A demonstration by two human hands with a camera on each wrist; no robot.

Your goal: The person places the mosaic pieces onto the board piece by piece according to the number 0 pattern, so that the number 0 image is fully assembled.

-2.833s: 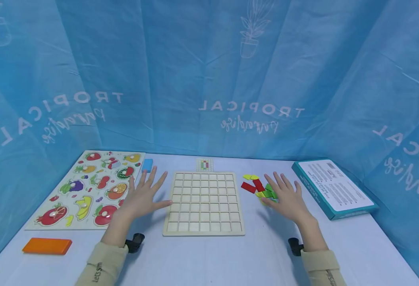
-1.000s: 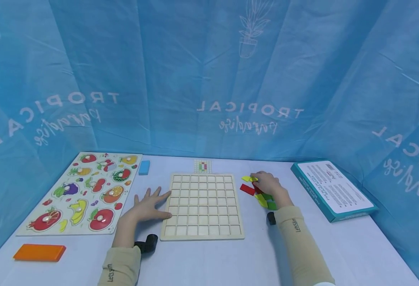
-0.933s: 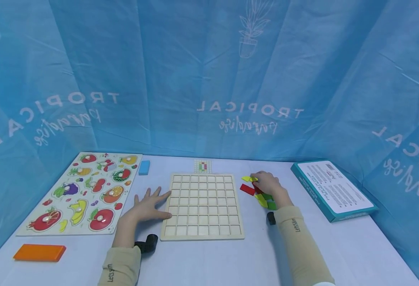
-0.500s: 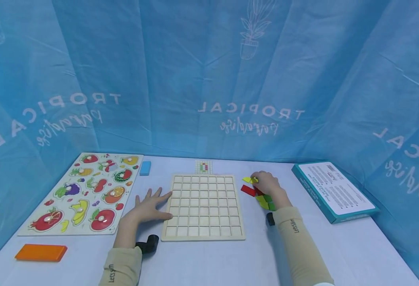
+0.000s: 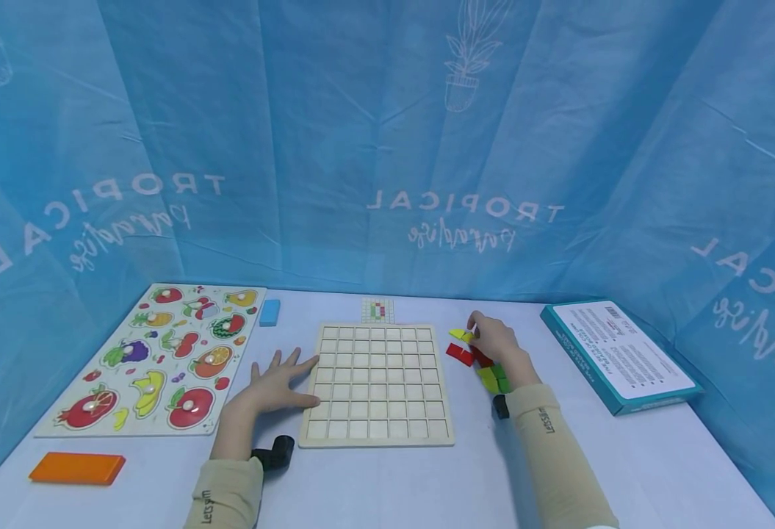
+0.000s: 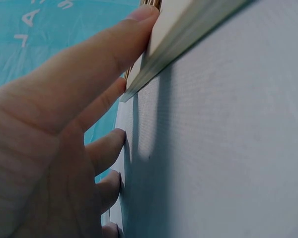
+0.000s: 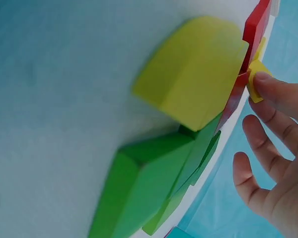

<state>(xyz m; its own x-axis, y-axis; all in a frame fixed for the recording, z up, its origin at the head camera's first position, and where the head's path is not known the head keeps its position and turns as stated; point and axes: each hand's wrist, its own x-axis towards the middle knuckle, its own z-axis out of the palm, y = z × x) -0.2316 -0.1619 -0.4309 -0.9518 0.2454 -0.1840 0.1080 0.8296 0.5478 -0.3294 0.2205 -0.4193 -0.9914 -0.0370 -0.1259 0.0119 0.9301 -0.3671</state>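
My left hand (image 5: 273, 386) rests at the left side of the pale wooden grid board (image 5: 377, 386), fingers spread. In the left wrist view its thumb (image 6: 84, 74) and forefinger touch the board's edge. To the right of the board, my right hand (image 5: 498, 347) pinches a small yellow block (image 7: 256, 82) between thumb and forefinger, its other fingers loosely bent. Beneath and beside it lie red blocks (image 5: 460, 354), green blocks (image 7: 149, 183) and another yellow block (image 7: 188, 74) with a curved side. The hand partly hides the pile in the head view.
A small pattern card (image 5: 377, 310) lies behind the board. At left are a fruit puzzle board (image 5: 112, 382), a blue block (image 5: 269, 313) and an orange block (image 5: 78, 468). A teal box (image 5: 618, 356) lies at right. A blue curtain (image 5: 334, 147) hangs behind the table.
Both hands, raised and spread at first, have come down: the left to the board's left edge, the right to the blocks, where it now pinches a yellow one. Little has moved in the last second.
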